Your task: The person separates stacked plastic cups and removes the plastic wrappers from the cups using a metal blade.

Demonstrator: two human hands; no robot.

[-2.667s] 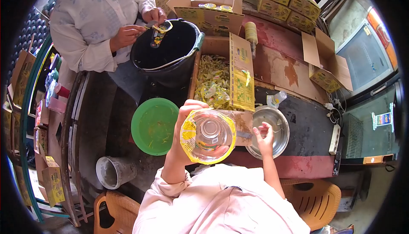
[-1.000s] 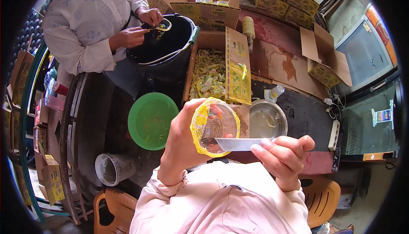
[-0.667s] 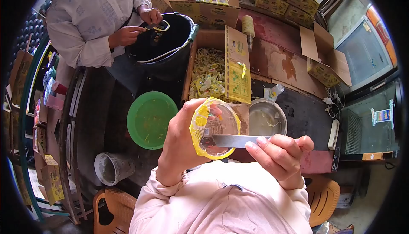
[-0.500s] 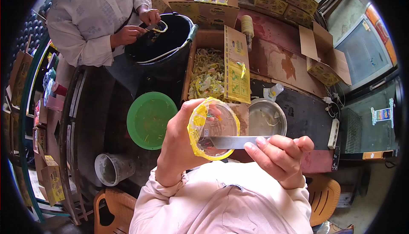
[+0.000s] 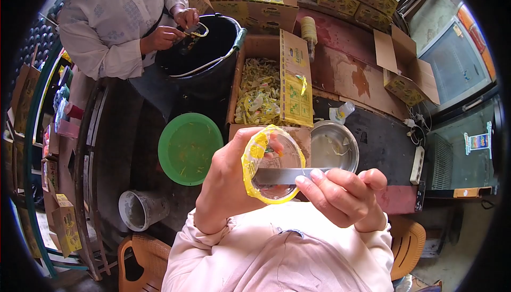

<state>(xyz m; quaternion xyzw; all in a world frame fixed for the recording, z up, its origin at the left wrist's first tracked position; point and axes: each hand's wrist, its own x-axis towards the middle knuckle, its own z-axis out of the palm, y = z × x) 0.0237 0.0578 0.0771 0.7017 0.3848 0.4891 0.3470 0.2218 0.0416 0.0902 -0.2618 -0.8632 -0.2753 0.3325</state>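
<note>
The left hand (image 5: 221,183) clasps a clear round plastic cup (image 5: 278,156) before the chest (image 5: 266,228); the right hand (image 5: 343,196) pinches a flat grey metal blade (image 5: 279,176) across its mouth. Yellow printed film (image 5: 248,168) still rings the rim (the middle looks already open).

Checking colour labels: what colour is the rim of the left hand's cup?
Yellow rim on the clear plastic cup; shows best in the head view.

Fisheye view, dark at the corners, straight lines bowing near the edges. Soft, bright light nearly bleaches the wearer's pale shirt (image 5: 282,252); the black bucket (image 5: 222,42) sinks into shadow. The clear plastic cup (image 5: 290,156) shows small reflections.
</note>
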